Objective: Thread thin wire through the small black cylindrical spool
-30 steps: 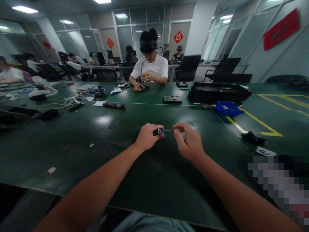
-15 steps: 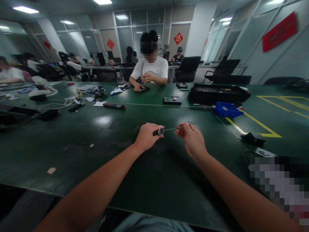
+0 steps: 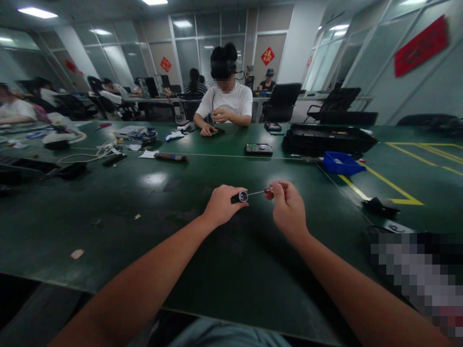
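Above the green table (image 3: 217,255), we clamp a short black tube (image 3: 243,196) in our left hand (image 3: 220,206), its round end turned toward three o'clock and partly toward us. Our right hand (image 3: 290,208), apart from the left, pinches a thin rod (image 3: 256,193); its long axis runs nearly level, pointing at nine o'clock, toward the tube. We cannot tell whether they touch.

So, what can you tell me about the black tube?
The black tube has a silvery, metal-looking rim at its visible end, which roughly faces the camera. The left grip pinches its body, hiding much of it, above the green table. A thin rod reaches that end; whether it goes inside is unclear.
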Demonstrator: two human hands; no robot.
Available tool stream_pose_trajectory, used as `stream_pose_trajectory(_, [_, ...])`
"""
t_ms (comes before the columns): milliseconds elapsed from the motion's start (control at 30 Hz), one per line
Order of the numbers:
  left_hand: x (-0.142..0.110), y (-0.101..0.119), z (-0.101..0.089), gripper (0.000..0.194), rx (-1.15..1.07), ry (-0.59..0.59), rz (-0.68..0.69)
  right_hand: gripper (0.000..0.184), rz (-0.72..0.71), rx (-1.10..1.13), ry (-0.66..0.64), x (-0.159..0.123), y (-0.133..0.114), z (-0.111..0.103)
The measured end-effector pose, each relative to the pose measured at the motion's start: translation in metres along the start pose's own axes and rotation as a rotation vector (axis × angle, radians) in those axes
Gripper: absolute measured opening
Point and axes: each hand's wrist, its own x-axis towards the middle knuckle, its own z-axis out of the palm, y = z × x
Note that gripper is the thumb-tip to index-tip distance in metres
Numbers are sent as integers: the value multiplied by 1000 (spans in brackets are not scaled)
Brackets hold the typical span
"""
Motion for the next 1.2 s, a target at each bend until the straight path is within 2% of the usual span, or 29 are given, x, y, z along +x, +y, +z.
stream_pose_trajectory(167, [0, -2, 1, 38, -8, -25, -20, 25, -139, -136, -77, -2, -7, -4])
stream_pose_trajectory(300, [-1, -2, 0, 37, -13, -28, -33, 31, -197, -275, -100, -5, -14, -8])
stream_pose_trajectory(433, [-1, -1, 0, 37, -32, 2, -34, 21, -240, -247, -163, -7, -16, -9])
stream_pose_trajectory(567, [-2, 0, -1, 36, -30, -2, -29, 20, -259, -235, -224, -7, -17, -10])
stream_pose_trajectory(700, [-2, 2, -2, 37, -22, -7, -31, 25, -154, -190, -186, -6, -16, -9])
stream_pose_trajectory(833, [-2, 1, -2, 38, -38, 19, -49, 22, 57, 188, -101, 1, -4, -2])
stream_pose_trajectory(967, [-1, 0, -1, 38, -49, -38, 37, 25, 316, 489, -15, 12, 16, 5])
stream_pose_trajectory(1033, [-1, 0, 0, 39, -30, -47, 61, 26, 464, 582, -53, 15, 22, 6])
stream_pose_trajectory(1100, [0, 0, 0, 39, -8, -35, 43, 26, 495, 588, -54, 16, 26, 6])
stream_pose_trajectory(1200, [-1, 0, 0, 38, 1, -20, 3, 25, 363, 503, 17, 15, 24, 5])
